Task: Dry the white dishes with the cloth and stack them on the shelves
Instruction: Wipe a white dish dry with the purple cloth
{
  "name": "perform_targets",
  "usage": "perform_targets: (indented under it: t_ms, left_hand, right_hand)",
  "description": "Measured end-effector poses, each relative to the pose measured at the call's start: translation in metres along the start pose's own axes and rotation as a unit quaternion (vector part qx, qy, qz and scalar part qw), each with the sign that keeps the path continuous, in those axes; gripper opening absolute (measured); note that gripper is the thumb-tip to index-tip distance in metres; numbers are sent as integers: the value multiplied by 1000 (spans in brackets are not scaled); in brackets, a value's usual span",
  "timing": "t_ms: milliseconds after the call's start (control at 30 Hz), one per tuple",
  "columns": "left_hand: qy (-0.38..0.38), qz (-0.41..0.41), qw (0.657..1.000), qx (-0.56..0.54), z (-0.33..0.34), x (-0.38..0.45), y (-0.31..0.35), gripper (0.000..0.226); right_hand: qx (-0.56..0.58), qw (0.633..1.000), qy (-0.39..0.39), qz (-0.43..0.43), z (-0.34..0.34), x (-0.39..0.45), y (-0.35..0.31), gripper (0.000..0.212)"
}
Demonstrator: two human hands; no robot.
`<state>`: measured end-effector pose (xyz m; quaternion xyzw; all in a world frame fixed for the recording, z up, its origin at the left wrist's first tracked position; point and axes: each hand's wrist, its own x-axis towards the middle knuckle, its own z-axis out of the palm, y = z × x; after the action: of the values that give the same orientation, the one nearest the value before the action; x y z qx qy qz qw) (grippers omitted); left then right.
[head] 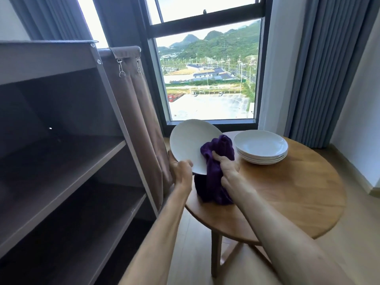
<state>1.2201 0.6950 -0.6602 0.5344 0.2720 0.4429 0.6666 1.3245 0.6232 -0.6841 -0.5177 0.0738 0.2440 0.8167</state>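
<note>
— Where's the plate?
— Tilted white plate (190,140), left hand (181,171) gripping its near rim, above the round table's (287,192) left edge.
— And the cloth?
— Purple cloth (216,177) bunched in the right hand (228,169), pressed on the plate (stacked dishes (261,147) farther right).

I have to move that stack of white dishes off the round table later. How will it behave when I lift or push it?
The stack of white dishes looks like glazed ceramic, so probably rigid, fairly heavy together and breakable. The smooth surfaces may be slippery, more so if wet. Pushed across the wooden table, the upper dishes might slide; lifting from underneath with both hands seems safer.
</note>
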Motion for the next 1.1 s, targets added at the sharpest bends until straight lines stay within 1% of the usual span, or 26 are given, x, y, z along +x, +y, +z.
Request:
perform_targets:
  t_ms: [67, 133, 167, 200, 267, 300, 333, 400, 433, 467, 500, 567, 633, 667, 733, 800, 867, 933, 967, 1033, 1100]
  left_hand:
    - [-50, 6, 998, 34, -16, 9, 10, 55]
    - [-127, -3, 987, 99, -28, 21, 25, 55]
    - [-154, -7, 981, 114, -31, 27, 32, 57]
    - [-165, -8, 980, 113, -31, 31, 36, 58]
    - [-135, 0, 989, 67, -21, 24, 33, 63]
    - [-114, -11, 993, 32, -14, 15, 25, 69]
    - [-103, -39, 994, -7, -4, 5, 15, 75]
    - [-99, -117, 985, -75, 12, -13, -2, 81]
    - [-82, -136, 984, -84, 16, -16, -6, 84]
    - [-63, -138, 985, -80, 17, -15, -9, 86]
    - [-48, -123, 988, -74, 14, -11, -11, 83]
    - [-39, -59, 997, -31, 1, -5, -15, 66]
    - [-81, -11, 996, 36, -13, 0, -15, 50]
    - [-114, -1, 991, 65, -18, 1, -12, 48]
    - [-181, -3, 978, 100, -22, 1, -5, 62]
    - [-211, -34, 972, 97, -21, 0, -1, 68]
    - [-216, -46, 971, 89, -18, 0, 0, 63]
    - [-233, -31, 969, 76, -12, 0, 3, 57]
    - [-245, -23, 966, 76, -8, -1, 3, 59]
    - [-255, -8, 964, 72, -1, -2, 5, 68]
    - [-241, 2, 968, 71, 3, -2, 6, 73]
  right_hand:
    - [-11, 998, -38, -43, -10, 6, -12, 38]
    - [-36, 995, -76, -58, -18, 11, -24, 40]
    - [-44, 993, -87, -58, -21, 14, -28, 38]
    - [-46, 994, -88, -56, -21, 16, -29, 36]
    - [-24, 997, -56, -42, -13, 20, -26, 42]
    - [-6, 999, -33, -26, -6, 21, -21, 48]
    - [12, 1000, -16, -6, 1, 21, -16, 52]
    - [41, 999, 3, 26, 11, 16, -4, 55]
    - [43, 999, 9, 29, 13, 15, 0, 55]
    - [39, 999, 13, 21, 12, 15, 2, 53]
    - [31, 999, 8, 4, 9, 15, 1, 52]
    - [2, 999, 1, -45, -1, 20, -8, 52]
    - [-90, 991, 29, -94, -6, 25, -23, 56]
    - [-154, 980, 48, -116, -6, 26, -32, 60]
    - [-275, 944, 72, -166, 0, 23, -41, 69]
    - [-332, 908, 80, -242, 10, 19, -45, 75]
    - [-338, 883, 73, -318, 20, 13, -41, 77]
    - [-326, 869, 65, -367, 30, 5, -34, 76]
    - [-304, 870, 53, -385, 34, -1, -29, 73]
    - [-242, 881, -2, -406, 42, -14, -19, 63]
    - [-194, 889, -82, -407, 45, -24, -7, 42]
